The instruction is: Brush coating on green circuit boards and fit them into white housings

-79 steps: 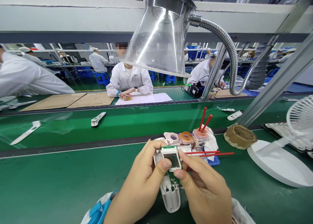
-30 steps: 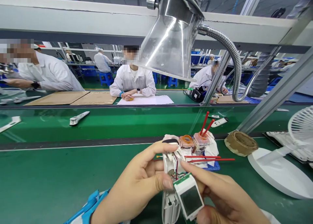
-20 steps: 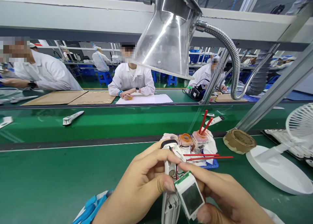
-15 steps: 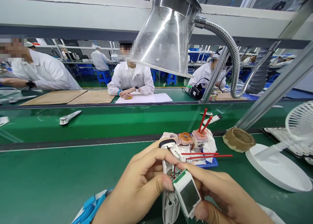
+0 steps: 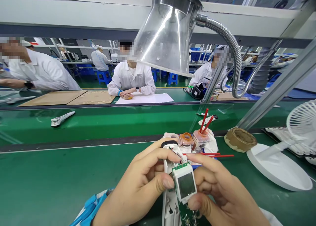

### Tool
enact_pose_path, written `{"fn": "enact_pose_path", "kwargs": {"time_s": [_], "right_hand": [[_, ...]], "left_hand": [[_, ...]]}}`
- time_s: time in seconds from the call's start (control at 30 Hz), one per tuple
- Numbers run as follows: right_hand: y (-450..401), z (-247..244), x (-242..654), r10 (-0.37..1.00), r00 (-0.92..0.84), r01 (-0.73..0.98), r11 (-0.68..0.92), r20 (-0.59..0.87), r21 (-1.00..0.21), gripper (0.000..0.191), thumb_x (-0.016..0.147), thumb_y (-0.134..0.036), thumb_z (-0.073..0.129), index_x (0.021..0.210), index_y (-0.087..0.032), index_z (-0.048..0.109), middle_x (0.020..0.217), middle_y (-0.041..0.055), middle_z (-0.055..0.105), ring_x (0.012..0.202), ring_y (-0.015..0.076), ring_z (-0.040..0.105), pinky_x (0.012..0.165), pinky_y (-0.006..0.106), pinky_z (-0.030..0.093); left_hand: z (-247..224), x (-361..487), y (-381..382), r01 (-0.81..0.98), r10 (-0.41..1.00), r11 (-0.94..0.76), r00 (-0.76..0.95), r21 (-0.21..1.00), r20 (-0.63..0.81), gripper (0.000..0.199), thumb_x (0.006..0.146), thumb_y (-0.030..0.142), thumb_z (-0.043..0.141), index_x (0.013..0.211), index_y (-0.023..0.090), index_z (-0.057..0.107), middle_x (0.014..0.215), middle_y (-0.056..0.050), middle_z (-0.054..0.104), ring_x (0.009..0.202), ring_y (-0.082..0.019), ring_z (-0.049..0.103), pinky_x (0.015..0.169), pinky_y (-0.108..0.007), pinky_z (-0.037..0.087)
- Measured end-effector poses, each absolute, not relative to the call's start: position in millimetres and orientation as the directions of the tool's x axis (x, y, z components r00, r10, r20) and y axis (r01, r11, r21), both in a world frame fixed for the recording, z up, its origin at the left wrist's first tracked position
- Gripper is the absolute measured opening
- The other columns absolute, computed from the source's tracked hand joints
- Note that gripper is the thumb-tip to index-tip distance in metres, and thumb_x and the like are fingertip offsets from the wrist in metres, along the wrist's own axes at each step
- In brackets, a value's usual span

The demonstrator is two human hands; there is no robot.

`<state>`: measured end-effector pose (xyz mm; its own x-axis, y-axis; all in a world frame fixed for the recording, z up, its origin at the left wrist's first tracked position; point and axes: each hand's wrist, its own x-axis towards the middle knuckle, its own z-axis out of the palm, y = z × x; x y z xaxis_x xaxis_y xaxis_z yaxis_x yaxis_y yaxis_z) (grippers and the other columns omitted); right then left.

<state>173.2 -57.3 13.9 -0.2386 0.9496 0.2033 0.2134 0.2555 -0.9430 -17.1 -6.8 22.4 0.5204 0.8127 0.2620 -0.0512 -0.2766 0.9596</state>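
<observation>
My left hand [image 5: 145, 180] is closed around a white plastic housing half [image 5: 169, 204] with a black rim at its top end. My right hand [image 5: 219, 189] grips a green circuit board [image 5: 187, 216] that carries a small grey display in a white frame [image 5: 186, 184]. The board lies over the open housing, its top near my left thumb and index finger. Its lower end runs towards the bottom edge of the view. My right thumb presses at the display frame's lower right corner. Most of the housing's inside is hidden behind the board.
Orange-rimmed jars [image 5: 187, 138] with red sticks [image 5: 204, 120] stand beyond my hands. A tape roll [image 5: 240, 139] and white fan [image 5: 278, 166] are at the right. A metal lamp hood [image 5: 170, 35] hangs overhead. White devices [image 5: 61, 119] lie on the green belt [image 5: 123, 124]; co-workers sit opposite.
The circuit board has turned more upright and over the housing, showing more of its green lower part. My right index finger has lifted and shifted. Devices on the belt have moved left.
</observation>
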Motion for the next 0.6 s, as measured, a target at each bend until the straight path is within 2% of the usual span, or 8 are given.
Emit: {"fn": "enact_pose_path", "kwargs": {"time_s": [0.1,0.2,0.37,0.47,0.6], "right_hand": [[-58.6,17.7,173.9,0.943,-0.268,0.123,0.238,0.198,-0.963,0.036,0.088,-0.044,0.052,0.123,-0.037,0.046,0.069,-0.0025,0.057,0.057,0.0098,0.056,0.055,0.018,0.047],[-60.0,22.8,174.2,0.939,-0.311,-0.008,0.153,0.148,-0.988,0.038,0.083,-0.047,0.058,0.119,-0.037,0.050,0.072,-0.0018,0.059,0.062,0.0103,0.059,0.058,0.018,0.049],[-59.1,23.0,169.4,0.947,-0.322,-0.127,-0.023,0.019,-0.992,0.046,0.075,-0.049,0.067,0.115,-0.031,0.052,0.073,-0.0007,0.059,0.064,0.0107,0.060,0.058,0.018,0.048],[-56.5,20.9,166.7,0.956,-0.291,-0.143,0.003,0.045,-0.990,0.044,0.077,-0.049,0.065,0.115,-0.031,0.052,0.072,-0.0009,0.058,0.061,0.0096,0.058,0.056,0.016,0.048],[-52.6,18.4,164.3,0.959,-0.237,-0.078,0.143,0.157,-0.987,0.036,0.084,-0.043,0.060,0.116,-0.033,0.050,0.071,-0.0021,0.056,0.058,0.0089,0.056,0.055,0.016,0.049]], "left_hand": [[24.4,-17.7,-6.1,-0.014,0.779,-0.349,0.551,0.937,0.299,0.031,0.085,0.040,0.052,0.115,0.041,0.055,0.134,0.001,0.038,0.122,-0.021,0.041,0.090,-0.024,0.042],[27.1,-17.7,-4.2,0.047,0.760,-0.405,0.572,0.913,0.308,0.034,0.087,0.037,0.050,0.120,0.045,0.050,0.136,0.003,0.036,0.126,-0.019,0.037,0.096,-0.025,0.038],[28.9,-17.3,-1.4,0.234,0.771,-0.534,0.529,0.813,0.354,0.021,0.090,0.029,0.046,0.103,0.036,0.060,0.132,0.003,0.043,0.120,-0.017,0.043,0.095,-0.025,0.036],[26.5,-15.8,-1.6,0.232,0.762,-0.581,0.491,0.780,0.421,0.015,0.089,0.025,0.048,0.093,0.030,0.062,0.132,0.002,0.046,0.120,-0.017,0.044,0.092,-0.024,0.038],[24.0,-11.7,-5.1,0.215,0.752,-0.615,0.449,0.759,0.483,0.017,0.088,0.021,0.048,0.086,0.026,0.064,0.136,0.002,0.046,0.123,-0.018,0.042,0.094,-0.024,0.037]]}}
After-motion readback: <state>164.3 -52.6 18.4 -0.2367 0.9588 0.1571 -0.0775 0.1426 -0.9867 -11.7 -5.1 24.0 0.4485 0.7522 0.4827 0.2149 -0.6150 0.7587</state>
